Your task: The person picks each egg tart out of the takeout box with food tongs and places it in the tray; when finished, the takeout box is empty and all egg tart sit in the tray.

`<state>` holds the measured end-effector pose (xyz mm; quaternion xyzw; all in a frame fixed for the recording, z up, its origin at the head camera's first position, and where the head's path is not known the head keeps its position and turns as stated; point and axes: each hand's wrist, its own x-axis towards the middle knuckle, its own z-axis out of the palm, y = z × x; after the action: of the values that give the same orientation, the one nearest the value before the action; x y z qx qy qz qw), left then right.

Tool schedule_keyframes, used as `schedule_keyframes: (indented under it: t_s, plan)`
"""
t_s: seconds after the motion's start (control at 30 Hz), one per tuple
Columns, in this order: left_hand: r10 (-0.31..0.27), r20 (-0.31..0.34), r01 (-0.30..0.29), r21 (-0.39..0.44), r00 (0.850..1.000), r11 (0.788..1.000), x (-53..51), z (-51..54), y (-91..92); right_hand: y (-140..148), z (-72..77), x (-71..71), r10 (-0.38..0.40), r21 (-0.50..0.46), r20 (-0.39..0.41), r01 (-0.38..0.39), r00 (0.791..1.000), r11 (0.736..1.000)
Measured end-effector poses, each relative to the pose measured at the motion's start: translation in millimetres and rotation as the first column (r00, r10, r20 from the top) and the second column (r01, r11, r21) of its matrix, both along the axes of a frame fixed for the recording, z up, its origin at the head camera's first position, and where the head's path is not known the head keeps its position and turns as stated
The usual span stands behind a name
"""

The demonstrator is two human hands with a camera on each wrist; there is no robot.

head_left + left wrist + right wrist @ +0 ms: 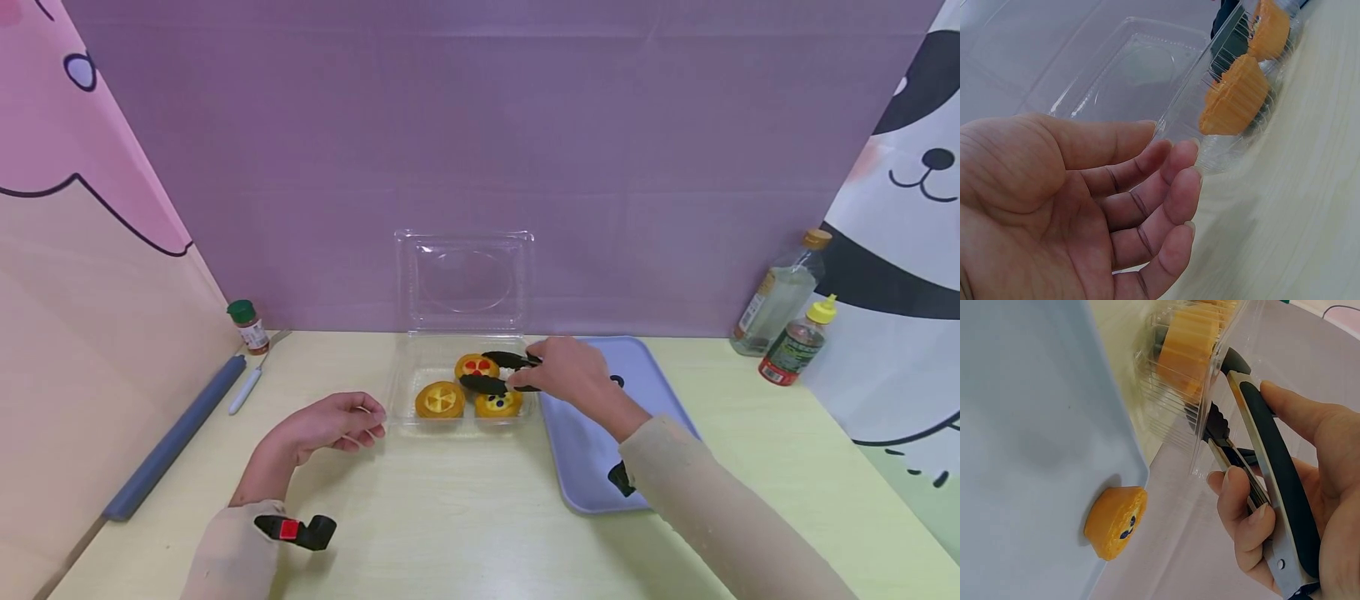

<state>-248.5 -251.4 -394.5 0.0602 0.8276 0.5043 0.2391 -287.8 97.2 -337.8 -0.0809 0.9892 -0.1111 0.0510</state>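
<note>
A clear plastic container (400, 383) with its lid raised holds three tarts: one with red topping (468, 367), a plain-topped one (440, 402) and one with dark berries (504, 406). My right hand (572, 372) holds black-and-metal tongs (1279, 469), their jaws apart over the red-topped tart, with nothing lifted. At the container's front left corner is my left hand (337, 423), fingers loosely curled; in the left wrist view its thumb tip is against the corner, and whether it touches I cannot tell.
A blue tray (585, 467) lies right of the container, with a berry tart (1115, 522) on it, hidden by my arm in the head view. Two bottles (783, 300) (795, 350) stand back right. On the left are a small green-capped jar (251, 329), a white-handled tool (246, 390) and a blue roll (176, 437).
</note>
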Motion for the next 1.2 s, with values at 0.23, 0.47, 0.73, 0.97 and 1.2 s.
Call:
schedule_keyframes:
  t_s: [0.23, 0.47, 0.73, 0.97, 1.2]
  plan:
    - [0.004, 0.002, -0.004, -0.004, 1.0, 1.0, 0.2, -0.3, 0.3, -1.2, -0.8, -1.0, -0.022, 0.022, 0.0, 0.022, 1.0, 1.0]
    - [-0.001, 0.003, 0.001, 0.001, 1.0, 1.0, 0.7, 0.5, 0.2, -4.0, 2.6, -0.1, -0.009, 0.018, 0.016, 0.008, 1.0, 1.0]
    - [0.003, 0.006, -0.003, -0.003, 1.0, 1.0, 0.4, 1.1, 0.5, -1.4, 3.7, 3.1, -0.029, -0.021, 0.0, 0.029, 1.0, 0.999]
    - [0.005, 0.005, -0.005, 0.001, 1.0, 1.0, 0.2, 0.3, 0.3, 3.1, 10.6, 5.7, -0.036, -0.051, -0.023, 0.035, 0.999, 0.998]
    - [0.003, 0.003, -0.003, -0.003, 1.0, 1.0, -0.2, 0.6, 0.2, 17.7, 20.4, 12.3, -0.018, -0.092, -0.063, 0.012, 0.998, 0.996]
